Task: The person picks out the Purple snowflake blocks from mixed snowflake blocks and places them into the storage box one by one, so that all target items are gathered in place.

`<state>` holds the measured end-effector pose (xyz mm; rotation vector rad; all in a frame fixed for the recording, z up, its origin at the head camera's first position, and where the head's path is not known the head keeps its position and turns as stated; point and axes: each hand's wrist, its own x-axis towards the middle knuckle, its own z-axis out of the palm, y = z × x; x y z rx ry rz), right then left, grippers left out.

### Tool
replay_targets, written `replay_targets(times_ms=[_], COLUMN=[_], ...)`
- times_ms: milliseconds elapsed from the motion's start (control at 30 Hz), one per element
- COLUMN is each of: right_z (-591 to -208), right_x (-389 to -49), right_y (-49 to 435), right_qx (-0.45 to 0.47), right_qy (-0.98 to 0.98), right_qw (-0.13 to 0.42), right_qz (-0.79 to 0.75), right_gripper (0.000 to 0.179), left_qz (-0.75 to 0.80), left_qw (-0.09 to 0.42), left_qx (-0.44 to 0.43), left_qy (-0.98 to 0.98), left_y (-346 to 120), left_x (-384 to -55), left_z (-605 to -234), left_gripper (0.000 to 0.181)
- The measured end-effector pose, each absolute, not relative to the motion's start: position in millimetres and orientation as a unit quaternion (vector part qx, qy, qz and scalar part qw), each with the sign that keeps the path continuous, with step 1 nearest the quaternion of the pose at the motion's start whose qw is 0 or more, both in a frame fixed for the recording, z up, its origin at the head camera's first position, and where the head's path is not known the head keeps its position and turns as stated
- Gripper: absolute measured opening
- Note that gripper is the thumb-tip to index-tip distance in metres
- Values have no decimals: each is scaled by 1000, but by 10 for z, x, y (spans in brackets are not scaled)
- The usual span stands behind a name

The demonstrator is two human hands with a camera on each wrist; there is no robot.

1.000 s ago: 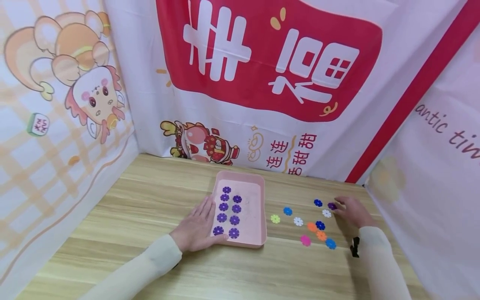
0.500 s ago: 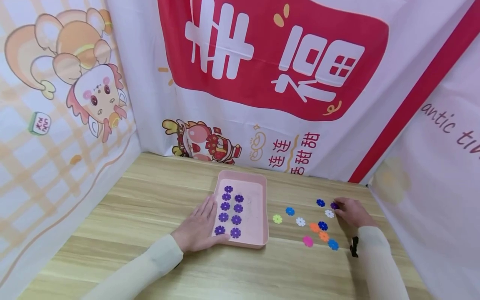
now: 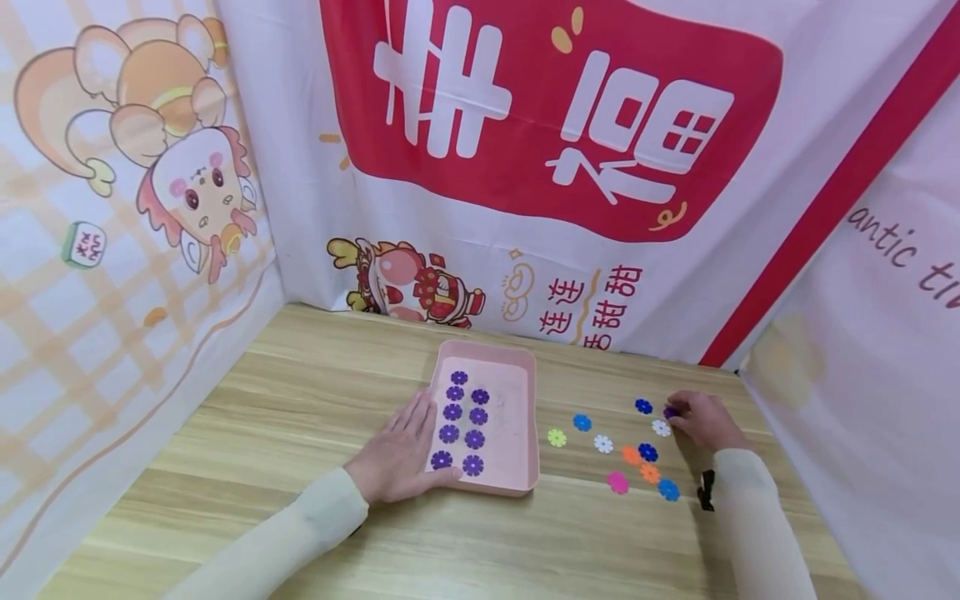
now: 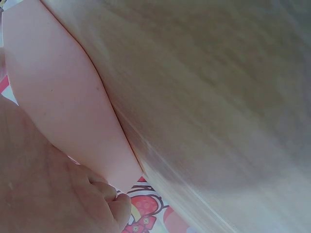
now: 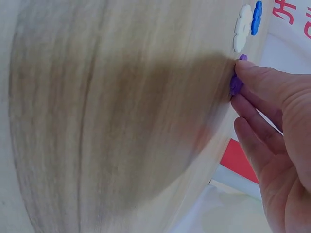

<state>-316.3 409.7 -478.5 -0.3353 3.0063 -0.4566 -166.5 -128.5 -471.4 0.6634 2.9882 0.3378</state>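
Observation:
My left hand (image 3: 399,447) rests along the left wall of a pink tray (image 3: 517,487), fingers straight, thumb over the near rim. In the left wrist view the hand (image 4: 53,179) touches the tray wall (image 4: 73,92). Purple flower-shaped discs (image 3: 452,412) lie inside the tray in two columns. My right hand (image 3: 707,419) pinches another purple flower-shaped disc (image 5: 236,83) between thumb and fingers at the table's right. Beside it lie a white disc (image 3: 661,427) and a dark blue disc (image 3: 643,406).
Other loose discs lie between tray and right hand: yellow-green (image 3: 557,437), light blue (image 3: 582,422), orange (image 3: 649,472), pink (image 3: 618,482). Printed cloth walls (image 3: 300,208) border the wooden table (image 3: 450,550) at the back and both sides.
The view has shifted slightly. Both hands keep nearly the same places, the left at the tray, the right at the purple disc.

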Motion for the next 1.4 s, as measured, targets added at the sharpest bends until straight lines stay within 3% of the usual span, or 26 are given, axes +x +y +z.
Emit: replay_targets(times_ms=[133, 367, 767, 1100, 1400], right_z=[-4760, -4720, -4459, -4298, -4164], right_x=[-3147, -3107, -3157, -3274, -3271], right_y=[4122, 4156, 3991, 3513, 2895], right_qx=[-102, -131, -182, -206, -325], right_qy=[982, 980, 969, 964, 935], right_qw=[43, 27, 26, 66, 16], right_qz=[-152, -145, -166, -156, -143], right_gripper=[31, 4, 11, 21, 15], left_qz=[108, 111, 112, 109, 111], left_qw=[34, 37, 40, 35, 38], left_qx=[215, 212, 209, 214, 214], left_qy=[970, 970, 971, 970, 970], left_y=[-1280, -1275, -1285, -1278, -1272], left_x=[-1658, -1661, -1664, -1676, -1659], left_z=[-4700, -4698, -4721, -4731, -4706], left_gripper=[113, 113, 114, 114, 113])
